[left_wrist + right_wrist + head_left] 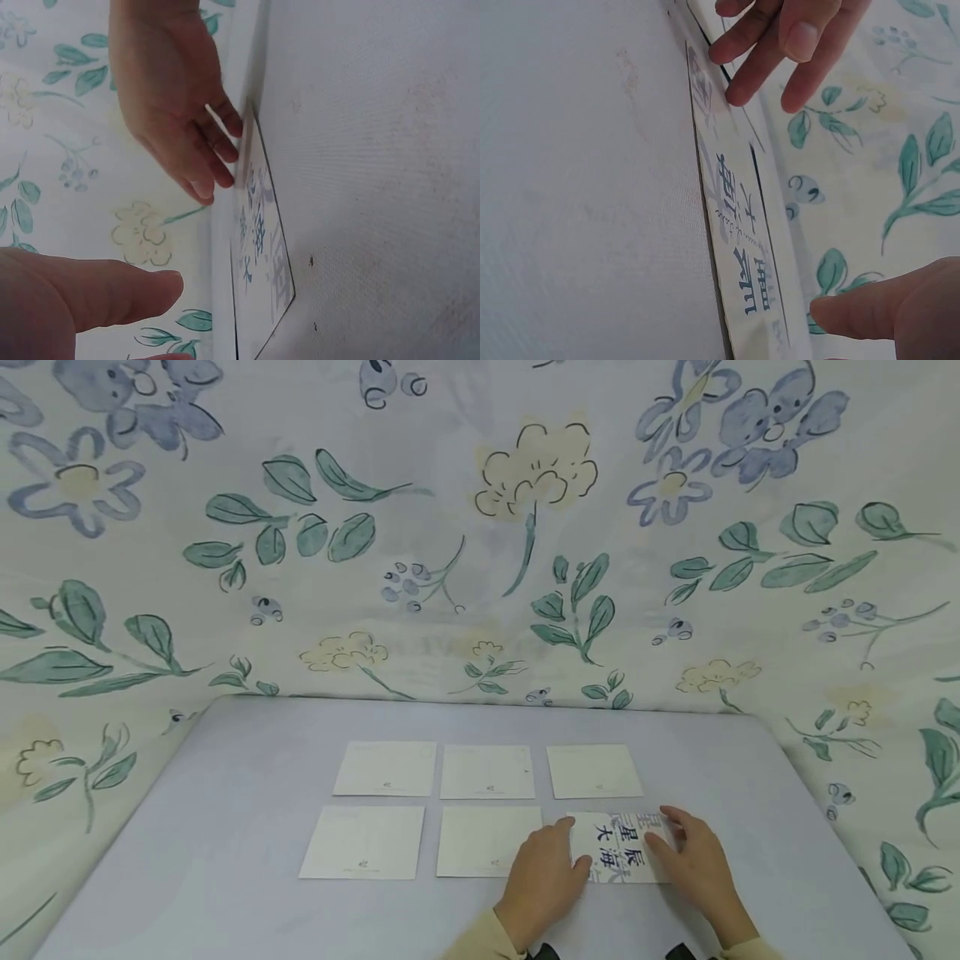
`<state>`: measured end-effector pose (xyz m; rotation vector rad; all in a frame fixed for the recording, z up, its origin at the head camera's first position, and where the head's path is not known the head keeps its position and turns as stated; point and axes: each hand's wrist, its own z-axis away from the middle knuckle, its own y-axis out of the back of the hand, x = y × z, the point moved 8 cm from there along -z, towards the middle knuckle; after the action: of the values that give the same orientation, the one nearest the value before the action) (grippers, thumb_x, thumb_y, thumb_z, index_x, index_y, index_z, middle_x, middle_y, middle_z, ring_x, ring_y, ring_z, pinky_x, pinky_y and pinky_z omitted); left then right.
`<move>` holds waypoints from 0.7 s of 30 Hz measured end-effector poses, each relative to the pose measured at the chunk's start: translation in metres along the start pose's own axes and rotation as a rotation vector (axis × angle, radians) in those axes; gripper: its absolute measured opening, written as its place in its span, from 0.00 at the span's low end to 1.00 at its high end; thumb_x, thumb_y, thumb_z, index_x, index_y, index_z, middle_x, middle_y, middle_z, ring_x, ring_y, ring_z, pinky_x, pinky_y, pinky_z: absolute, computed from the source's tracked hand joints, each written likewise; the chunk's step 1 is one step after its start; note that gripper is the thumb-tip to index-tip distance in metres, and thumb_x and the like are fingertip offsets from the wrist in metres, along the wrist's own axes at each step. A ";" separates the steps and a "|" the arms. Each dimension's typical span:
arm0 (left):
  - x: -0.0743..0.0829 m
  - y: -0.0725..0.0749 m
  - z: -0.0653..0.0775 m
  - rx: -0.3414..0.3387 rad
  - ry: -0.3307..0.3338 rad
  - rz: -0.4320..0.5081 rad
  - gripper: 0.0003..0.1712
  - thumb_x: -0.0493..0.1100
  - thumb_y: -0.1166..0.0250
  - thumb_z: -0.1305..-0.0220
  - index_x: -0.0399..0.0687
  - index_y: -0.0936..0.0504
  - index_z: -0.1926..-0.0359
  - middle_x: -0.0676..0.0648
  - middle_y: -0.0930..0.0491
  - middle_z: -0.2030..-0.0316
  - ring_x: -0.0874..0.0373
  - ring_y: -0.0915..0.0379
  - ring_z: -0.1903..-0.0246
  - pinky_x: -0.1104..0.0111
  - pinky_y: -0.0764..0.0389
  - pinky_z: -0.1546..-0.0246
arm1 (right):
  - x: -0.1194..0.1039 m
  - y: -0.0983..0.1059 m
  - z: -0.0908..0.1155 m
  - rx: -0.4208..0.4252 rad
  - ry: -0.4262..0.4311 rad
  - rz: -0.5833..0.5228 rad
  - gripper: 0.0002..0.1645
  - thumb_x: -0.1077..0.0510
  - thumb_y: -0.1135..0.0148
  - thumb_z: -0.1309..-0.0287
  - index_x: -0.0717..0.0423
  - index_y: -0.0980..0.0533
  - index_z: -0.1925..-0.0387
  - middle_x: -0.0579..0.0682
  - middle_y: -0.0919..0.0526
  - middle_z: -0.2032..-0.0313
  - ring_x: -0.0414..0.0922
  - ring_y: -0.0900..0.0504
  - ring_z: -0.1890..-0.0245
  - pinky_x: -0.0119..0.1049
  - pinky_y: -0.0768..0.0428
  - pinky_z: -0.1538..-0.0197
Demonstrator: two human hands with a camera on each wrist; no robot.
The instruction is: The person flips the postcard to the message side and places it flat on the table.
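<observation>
A printed card (pixel 621 860) with dark blue characters lies on the table at the front right of a group of cards. My left hand (pixel 543 881) is at its left edge, fingertips by the far left corner and thumb over the near left part. At the right edge is my right hand (pixel 697 864), its thumb overlapping the printed face and its fingers extended past the far right corner. In the left wrist view the card (pixel 259 247) lies flat on the tabletop. The right wrist view shows blue characters on the card (pixel 724 202), between thumb and opposite hand.
Several plain whitish cards, such as the back left one (pixel 385 768) and the front left one (pixel 363 842), lie in two rows on the pale table (pixel 225 827). Behind and beside the table hangs a floral cloth (pixel 450 668).
</observation>
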<state>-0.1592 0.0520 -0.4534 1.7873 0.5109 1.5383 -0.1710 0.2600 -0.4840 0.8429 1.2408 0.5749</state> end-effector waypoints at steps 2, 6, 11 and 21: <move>0.002 0.000 0.001 0.003 -0.002 -0.023 0.26 0.42 0.31 0.38 0.29 0.22 0.43 0.34 0.16 0.53 0.42 0.18 0.50 0.52 0.18 0.50 | -0.001 0.000 0.001 0.003 -0.012 0.000 0.34 0.56 0.37 0.37 0.72 0.32 0.36 0.75 0.29 0.39 0.68 0.27 0.42 0.63 0.25 0.42; 0.004 0.000 0.003 0.016 -0.012 -0.060 0.25 0.43 0.30 0.38 0.31 0.20 0.44 0.36 0.15 0.53 0.43 0.18 0.51 0.54 0.17 0.50 | -0.001 0.000 0.002 0.004 -0.029 -0.006 0.33 0.56 0.37 0.36 0.71 0.32 0.35 0.74 0.29 0.39 0.67 0.27 0.42 0.63 0.26 0.42; 0.005 -0.006 0.003 0.010 -0.017 -0.088 0.26 0.45 0.29 0.39 0.33 0.19 0.44 0.38 0.15 0.54 0.45 0.17 0.52 0.56 0.16 0.52 | 0.000 -0.003 0.002 0.005 -0.043 -0.009 0.32 0.56 0.38 0.37 0.70 0.32 0.36 0.72 0.28 0.40 0.66 0.27 0.43 0.62 0.25 0.43; 0.001 -0.007 0.004 0.013 -0.007 0.008 0.25 0.45 0.30 0.39 0.35 0.19 0.44 0.39 0.15 0.54 0.46 0.19 0.51 0.55 0.18 0.51 | 0.003 -0.008 0.001 0.025 -0.079 -0.047 0.30 0.58 0.40 0.35 0.67 0.32 0.35 0.69 0.29 0.39 0.64 0.28 0.42 0.61 0.26 0.40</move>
<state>-0.1536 0.0566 -0.4581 1.8059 0.5122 1.5366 -0.1693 0.2574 -0.4921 0.8469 1.1951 0.4848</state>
